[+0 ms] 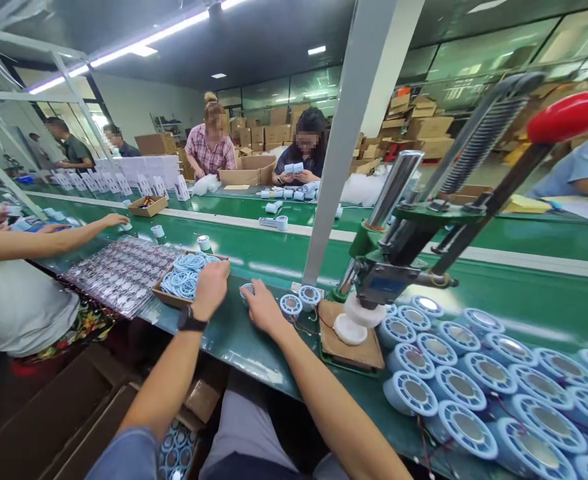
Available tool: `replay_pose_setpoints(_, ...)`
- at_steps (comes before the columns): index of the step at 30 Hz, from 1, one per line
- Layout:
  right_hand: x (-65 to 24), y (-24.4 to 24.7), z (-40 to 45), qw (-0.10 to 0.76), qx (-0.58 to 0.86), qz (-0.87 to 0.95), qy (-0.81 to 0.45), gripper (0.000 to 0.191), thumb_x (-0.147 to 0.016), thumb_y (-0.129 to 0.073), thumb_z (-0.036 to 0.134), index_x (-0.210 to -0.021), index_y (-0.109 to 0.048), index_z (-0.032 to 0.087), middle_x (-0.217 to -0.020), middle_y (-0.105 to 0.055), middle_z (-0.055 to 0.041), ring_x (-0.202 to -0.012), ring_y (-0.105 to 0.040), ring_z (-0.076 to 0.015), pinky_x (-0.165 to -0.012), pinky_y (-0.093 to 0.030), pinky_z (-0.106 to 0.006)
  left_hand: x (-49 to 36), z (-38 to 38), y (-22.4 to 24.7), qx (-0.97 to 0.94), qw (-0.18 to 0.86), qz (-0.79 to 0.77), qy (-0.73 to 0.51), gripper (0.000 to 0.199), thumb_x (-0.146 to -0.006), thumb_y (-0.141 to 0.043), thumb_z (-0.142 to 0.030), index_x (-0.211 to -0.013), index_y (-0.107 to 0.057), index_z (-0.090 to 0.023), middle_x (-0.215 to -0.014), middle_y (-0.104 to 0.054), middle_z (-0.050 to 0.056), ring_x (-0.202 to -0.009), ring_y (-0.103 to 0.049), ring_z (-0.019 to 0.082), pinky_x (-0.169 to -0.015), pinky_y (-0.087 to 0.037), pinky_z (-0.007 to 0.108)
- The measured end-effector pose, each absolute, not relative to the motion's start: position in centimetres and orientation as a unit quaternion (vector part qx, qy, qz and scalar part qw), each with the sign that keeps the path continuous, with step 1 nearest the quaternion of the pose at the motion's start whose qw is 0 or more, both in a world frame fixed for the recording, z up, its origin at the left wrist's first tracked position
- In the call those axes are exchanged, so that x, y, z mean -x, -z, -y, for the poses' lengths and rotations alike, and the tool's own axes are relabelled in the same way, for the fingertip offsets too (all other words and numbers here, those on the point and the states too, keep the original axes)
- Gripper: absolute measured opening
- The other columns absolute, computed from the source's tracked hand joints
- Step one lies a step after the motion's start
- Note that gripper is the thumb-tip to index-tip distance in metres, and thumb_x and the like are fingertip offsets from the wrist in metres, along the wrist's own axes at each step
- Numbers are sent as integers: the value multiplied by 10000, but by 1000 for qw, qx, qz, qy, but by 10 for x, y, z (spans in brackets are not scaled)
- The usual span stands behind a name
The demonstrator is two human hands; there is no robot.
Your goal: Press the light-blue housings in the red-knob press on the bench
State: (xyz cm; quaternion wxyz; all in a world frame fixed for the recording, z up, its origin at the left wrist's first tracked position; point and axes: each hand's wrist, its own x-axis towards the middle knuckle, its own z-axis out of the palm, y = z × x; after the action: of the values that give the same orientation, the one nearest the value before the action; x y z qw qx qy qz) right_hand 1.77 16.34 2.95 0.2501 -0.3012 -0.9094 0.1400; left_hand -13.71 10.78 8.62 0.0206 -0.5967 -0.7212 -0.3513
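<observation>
My left hand (212, 288), with a dark band at its wrist, reaches over the right side of a cardboard box of light blue rings (181, 275). Its fingertips are hidden, so what they touch cannot be made out. My right hand (261, 303) has its fingers around a small blue round part (247, 291) on the green bench. Two blue round housings with wires (291, 305) stand just right of that hand. Further right, a hand press with a red knob (569, 117) has a white round pad above a white disc (350, 329) on a brown board.
Many blue housings (458, 387) cover the bench right of the press. A slanted grey post (341, 140) rises mid-bench. Printed sheets (121, 270) lie left of the ring box, near another person's arm (49, 240). A green conveyor (234, 250) runs behind; people work beyond it.
</observation>
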Motion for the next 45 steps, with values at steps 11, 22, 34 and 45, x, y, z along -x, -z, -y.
replay_pose_setpoints(11,-134,16,-65,278,324,887,-176,461,-826,-636,194,-1281,-600,255,-1269,-522,-109,-1098,-608,-198,-943,-539,-303,133,-100,-85,688,-38,671,274,250,-904,-465,-190,-950,-710,-188,-876,-659,29,-923,-640,222,-901,-494,390)
replay_pose_setpoints(22,-204,32,-52,391,389,823,-133,406,-922,-495,239,-1319,-576,205,-1319,-548,-128,-1169,-615,-206,-929,-568,-299,31,-49,15,730,-112,631,238,486,-887,-617,-328,-1358,-551,-227,-1355,-555,113,-1283,-464,304,-1081,-400,521)
replay_pose_setpoints(34,-197,40,-54,408,414,803,-133,403,-917,-508,253,-1312,-585,221,-1283,-571,-118,-1111,-633,-214,-890,-585,-332,28,-49,11,722,-123,635,246,793,-796,-593,-183,-1526,-289,-238,-1474,-453,129,-1362,-378,329,-1108,-350,535)
replay_pose_setpoints(45,-184,48,-52,444,453,759,-148,543,-893,-566,247,-1418,-459,161,-1310,-588,-133,-1188,-616,-222,-958,-565,-335,2,-53,-1,656,-167,641,361,654,-823,-676,-270,-1423,-421,-216,-1273,-631,105,-1144,-598,268,-1006,-486,447)
